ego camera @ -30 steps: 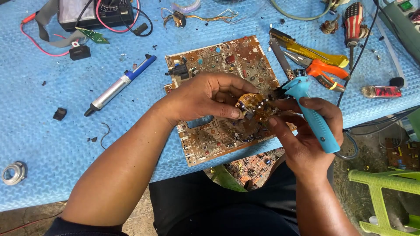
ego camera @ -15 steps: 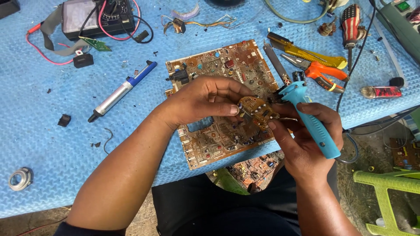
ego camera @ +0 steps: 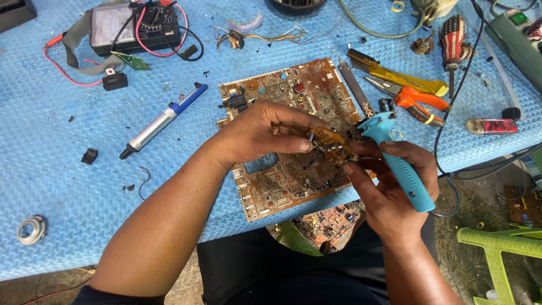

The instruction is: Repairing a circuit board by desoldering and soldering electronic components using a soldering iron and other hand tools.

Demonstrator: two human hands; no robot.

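My left hand (ego camera: 265,133) pinches a small brown circuit board (ego camera: 328,144) by its left end and holds it above a large brown circuit board (ego camera: 282,90) that lies on the blue mat. My right hand (ego camera: 389,181) grips the turquoise handle of a soldering iron (ego camera: 398,164), whose head points up and to the left beside the small board. The fingertips of that hand also touch the small board's right end. The iron's tip is hidden behind the small board and my fingers.
On the blue mat (ego camera: 68,169) lie a desoldering pump (ego camera: 164,120), a multimeter (ego camera: 135,25) with red and black leads, yellow and orange pliers (ego camera: 409,93), a screwdriver (ego camera: 453,42), a lighter (ego camera: 490,125), a metal ring (ego camera: 31,229). A power strip (ego camera: 516,34) sits at the far right, a green stool (ego camera: 502,248) below.
Both hands have stayed together over the large board, with only a small shift of the small board and the iron. The view has drifted slightly.
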